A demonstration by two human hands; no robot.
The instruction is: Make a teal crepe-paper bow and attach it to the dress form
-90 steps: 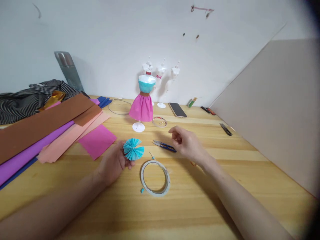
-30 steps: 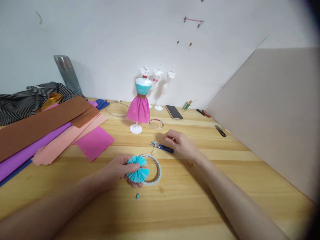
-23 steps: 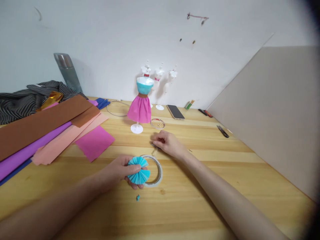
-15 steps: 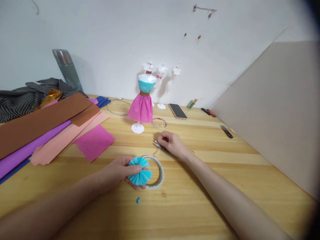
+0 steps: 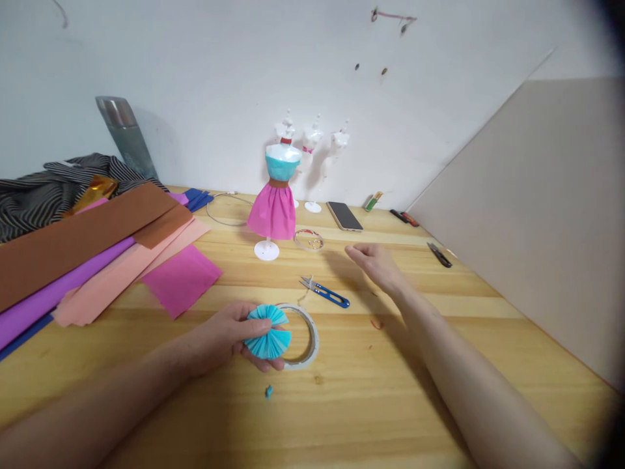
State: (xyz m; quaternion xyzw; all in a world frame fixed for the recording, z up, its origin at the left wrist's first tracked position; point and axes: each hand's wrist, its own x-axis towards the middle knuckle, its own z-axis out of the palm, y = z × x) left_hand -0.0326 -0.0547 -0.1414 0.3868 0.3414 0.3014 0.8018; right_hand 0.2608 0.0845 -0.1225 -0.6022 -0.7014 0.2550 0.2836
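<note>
The pleated blue paper rosette [image 5: 273, 344] is in the left hand [image 5: 236, 333], gripped with the thumb on top and fingers beneath, hiding the left part of a pale tape roll [image 5: 313, 339] on the worktop [image 5: 381, 404]. The right hand [image 5: 377, 266] is well apart from it, fingers drawn together; whether they pinch anything cannot be told. Blue-handled snips [image 5: 331, 296] lie just beyond the roll, between the hands. Farther back, a pink-skirted dress form [image 5: 273, 212] stands upright. A small blue scrap [image 5: 268, 391] lies nearer the person.
</note>
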